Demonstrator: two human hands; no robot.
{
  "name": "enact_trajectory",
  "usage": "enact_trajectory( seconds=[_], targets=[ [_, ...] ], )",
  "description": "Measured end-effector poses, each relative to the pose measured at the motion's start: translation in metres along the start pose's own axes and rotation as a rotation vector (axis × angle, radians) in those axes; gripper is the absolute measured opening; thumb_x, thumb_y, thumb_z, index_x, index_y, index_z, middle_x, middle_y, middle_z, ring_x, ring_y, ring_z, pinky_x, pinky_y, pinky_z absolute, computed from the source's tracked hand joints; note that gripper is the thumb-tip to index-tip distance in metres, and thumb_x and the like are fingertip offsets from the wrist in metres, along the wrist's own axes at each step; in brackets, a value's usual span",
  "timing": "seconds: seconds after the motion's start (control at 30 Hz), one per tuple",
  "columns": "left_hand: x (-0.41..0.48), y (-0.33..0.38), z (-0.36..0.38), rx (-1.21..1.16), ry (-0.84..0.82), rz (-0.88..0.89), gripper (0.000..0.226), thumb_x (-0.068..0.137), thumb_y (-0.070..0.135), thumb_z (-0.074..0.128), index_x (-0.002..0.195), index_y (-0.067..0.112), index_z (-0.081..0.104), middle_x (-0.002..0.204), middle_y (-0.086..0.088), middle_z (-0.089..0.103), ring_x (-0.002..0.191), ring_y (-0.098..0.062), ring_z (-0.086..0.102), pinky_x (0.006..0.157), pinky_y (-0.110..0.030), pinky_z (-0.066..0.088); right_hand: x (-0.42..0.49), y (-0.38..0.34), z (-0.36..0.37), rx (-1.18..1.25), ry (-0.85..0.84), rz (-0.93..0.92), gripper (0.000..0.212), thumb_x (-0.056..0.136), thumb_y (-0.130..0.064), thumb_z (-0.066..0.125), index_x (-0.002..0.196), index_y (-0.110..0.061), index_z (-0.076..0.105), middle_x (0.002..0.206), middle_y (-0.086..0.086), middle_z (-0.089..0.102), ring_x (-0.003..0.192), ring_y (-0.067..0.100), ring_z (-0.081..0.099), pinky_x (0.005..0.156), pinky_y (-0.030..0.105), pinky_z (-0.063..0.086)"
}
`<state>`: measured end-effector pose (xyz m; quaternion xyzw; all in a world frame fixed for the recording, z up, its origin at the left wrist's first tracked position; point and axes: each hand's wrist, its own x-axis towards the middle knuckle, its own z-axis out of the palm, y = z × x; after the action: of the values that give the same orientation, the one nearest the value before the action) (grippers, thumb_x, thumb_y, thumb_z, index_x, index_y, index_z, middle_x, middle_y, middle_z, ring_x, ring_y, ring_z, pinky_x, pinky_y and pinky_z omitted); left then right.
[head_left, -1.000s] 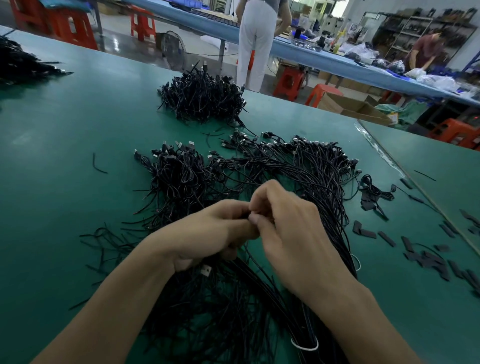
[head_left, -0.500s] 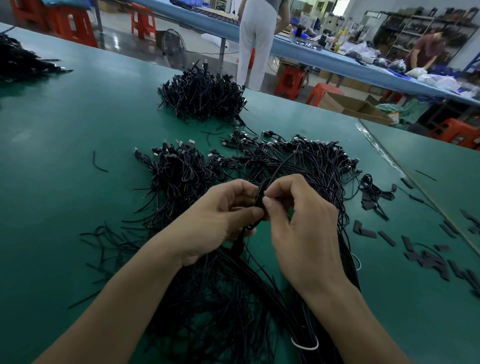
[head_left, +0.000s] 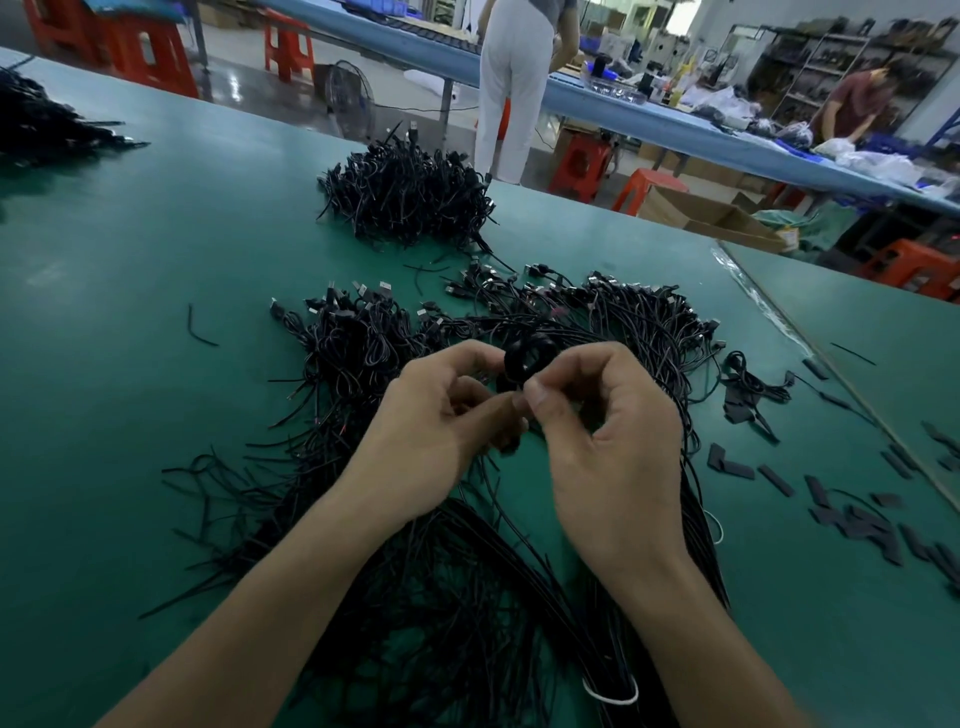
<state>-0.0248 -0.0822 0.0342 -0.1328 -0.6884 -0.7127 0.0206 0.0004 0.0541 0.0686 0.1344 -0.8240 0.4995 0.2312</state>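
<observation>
Our left hand (head_left: 441, 431) and right hand (head_left: 610, 452) are both curled in tight, thumbs and forefingers pinching a small black cable coil (head_left: 525, 357). The coil sits between them at the fingertips, held up off the table. The loose cable heap (head_left: 363, 364) lies directly under and beyond both hands; bare green mat (head_left: 130, 415) opens well left of the left hand, while right of the right hand scattered black strips (head_left: 852, 519) and the table seam (head_left: 883, 426) cut the room.

Legible text: none was found | cardboard box (head_left: 696, 215) past the table's (head_left: 156, 234) far edge: was too blurred
</observation>
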Motion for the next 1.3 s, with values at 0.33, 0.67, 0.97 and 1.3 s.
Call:
enact_trajectory(
  seconds=[0.33, 0.67, 0.97, 1.3],
  targets=[
    [-0.002, 0.009, -0.001, -0.238, 0.044, 0.144, 0.045, 0.093, 0.003, 0.039, 0.126, 0.020, 0.063, 0.110, -0.010, 0.075, 0.113, -0.024, 0.067, 0.100, -0.037, 0.051, -0.001, 0.004, 0.004, 0.456, -0.069, 0.354, 0.030, 0.089, 0.007, 0.064, 0.075, -0.018, 0.057, 0.077, -0.001, 0.066, 0.074, 0.008, 0.062, 0.073, 0.021, 0.052],
    [-0.008, 0.013, 0.009, -0.244, 0.084, 0.185, 0.031, 0.100, 0.035, 0.044, 0.090, 0.028, 0.072, 0.100, -0.007, 0.076, 0.094, -0.019, 0.069, 0.077, -0.026, 0.051, 0.003, 0.010, -0.008, 0.524, -0.144, 0.442, 0.029, 0.086, 0.006, 0.068, 0.074, -0.017, 0.054, 0.064, -0.005, 0.060, 0.057, 0.000, 0.055, 0.056, 0.012, 0.044],
    [-0.007, 0.007, 0.004, 0.081, 0.036, 0.171, 0.019, 0.071, 0.045, 0.083, 0.070, 0.031, 0.071, 0.079, 0.014, 0.058, 0.070, -0.001, 0.050, 0.066, -0.015, 0.041, 0.007, 0.011, -0.015, 0.450, -0.022, 0.407, 0.031, 0.088, 0.005, 0.067, 0.075, -0.018, 0.051, 0.077, 0.003, 0.068, 0.075, 0.012, 0.063, 0.078, 0.031, 0.056],
    [-0.009, -0.001, 0.011, 0.211, 0.104, 0.075, 0.014, 0.087, 0.022, 0.075, 0.077, 0.024, 0.066, 0.059, 0.001, 0.069, 0.047, -0.013, 0.063, 0.044, -0.019, 0.046, 0.005, 0.002, -0.013, 0.344, -0.080, 0.174, 0.038, 0.086, 0.003, 0.071, 0.073, -0.029, 0.054, 0.078, -0.006, 0.069, 0.077, 0.008, 0.066, 0.075, 0.024, 0.055]
  ],
)
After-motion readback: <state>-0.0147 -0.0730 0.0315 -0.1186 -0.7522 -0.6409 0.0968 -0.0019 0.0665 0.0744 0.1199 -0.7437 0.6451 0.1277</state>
